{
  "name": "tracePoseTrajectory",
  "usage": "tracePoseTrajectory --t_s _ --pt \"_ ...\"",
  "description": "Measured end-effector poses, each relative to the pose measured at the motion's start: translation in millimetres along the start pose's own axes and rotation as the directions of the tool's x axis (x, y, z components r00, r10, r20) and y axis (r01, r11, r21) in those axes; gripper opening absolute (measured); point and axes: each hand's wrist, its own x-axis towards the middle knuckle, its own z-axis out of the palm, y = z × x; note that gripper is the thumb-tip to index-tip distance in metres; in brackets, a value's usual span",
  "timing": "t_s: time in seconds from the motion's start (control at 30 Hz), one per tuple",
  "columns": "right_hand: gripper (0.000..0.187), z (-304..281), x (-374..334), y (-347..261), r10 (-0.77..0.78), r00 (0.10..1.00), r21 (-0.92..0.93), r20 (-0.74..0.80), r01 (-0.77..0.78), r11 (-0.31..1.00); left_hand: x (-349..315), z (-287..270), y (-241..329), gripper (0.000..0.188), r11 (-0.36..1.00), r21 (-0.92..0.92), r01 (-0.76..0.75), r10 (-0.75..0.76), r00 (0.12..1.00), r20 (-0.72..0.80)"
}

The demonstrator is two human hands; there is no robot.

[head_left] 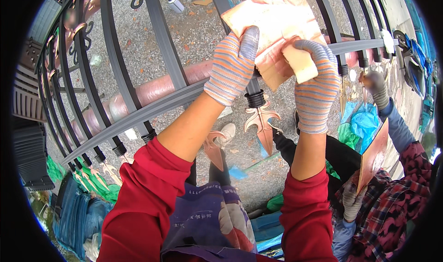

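Head view, looking down: both forearms come up from the near edge in red sleeves, striped knit gloves on both hands. Left hand (233,63) is curled shut on the near-left edge of a copper-stained board (277,22), thumb on top, holding it tilted over the black metal fence (138,109). Right hand (316,84) pinches a pale sponge block (300,63) between thumb and fingers, pressed against the board's near-right corner. Board sits far centre, above the fence rail, hands touching it from both sides.

Fence lies flat across the scene on a pinkish pipe (157,89), bars running far to near, each ending in a black collar and a spear tip; the copper finial (262,123) just near the left hand is painted (others to the left look paler). Spray can (175,4) lies on the gravel ground (198,36) far left of the board, well apart.

Right side is crowded: a second person in a plaid sleeve, grey-gloved hand (374,84) on a bar tip, holds another copper-coloured board (373,156) near the right forearm. More open room on the left between bars.
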Motion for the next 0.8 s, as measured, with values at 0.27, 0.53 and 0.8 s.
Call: tracePoseTrajectory --t_s 0.27,0.53,0.8 --pt "0.026 -7.8 -14.6 4.1 0.295 0.954 0.322 0.050 -0.295 0.900 -1.2 -5.8 4.1 0.030 0.990 0.131 -0.059 0.054 0.998 0.041" --pt "0.028 -20.7 -35.3 2.4 0.246 0.944 0.379 0.220 -0.315 0.870 1.0 -4.4 -2.6 0.026 0.988 0.097 -0.120 0.111 0.990 0.088" --pt "0.023 -80.4 -138.9 58.0 0.661 0.748 0.458 0.060 -0.609 0.648 -6.4 -7.8 -6.5 0.031 1.000 0.026 -0.005 0.000 0.982 0.191"
